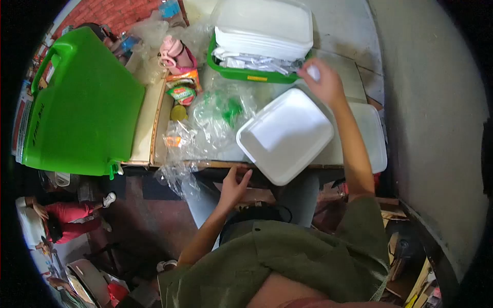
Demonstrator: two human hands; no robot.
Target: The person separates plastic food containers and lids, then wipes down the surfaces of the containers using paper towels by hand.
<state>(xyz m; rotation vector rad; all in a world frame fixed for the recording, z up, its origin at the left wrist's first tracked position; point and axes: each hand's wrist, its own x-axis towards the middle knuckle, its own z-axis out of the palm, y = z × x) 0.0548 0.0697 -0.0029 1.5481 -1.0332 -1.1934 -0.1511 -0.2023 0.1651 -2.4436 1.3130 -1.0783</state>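
My right hand point(326, 84) is closed at the front right corner of a green basket point(246, 75), with a small white item point(313, 72) in its fingers. White lidded containers point(263, 23) are stacked in the basket, above clear-wrapped white packets point(251, 61). Below that hand, an empty white rectangular tray point(285, 136) lies turned at an angle, overhanging the table's front edge. My left hand point(236, 187) is by the edge, left of the tray, its thumb and fingers apart and nothing in them.
Clear plastic bags point(210, 120) cover the table's middle. Behind them are snack packs point(182, 87) and a pink bottle point(176, 54). A large green container point(84, 108) stands left. A translucent lid point(367, 136) lies right, near a wall point(436, 102). Another person point(69, 220) is at lower left.
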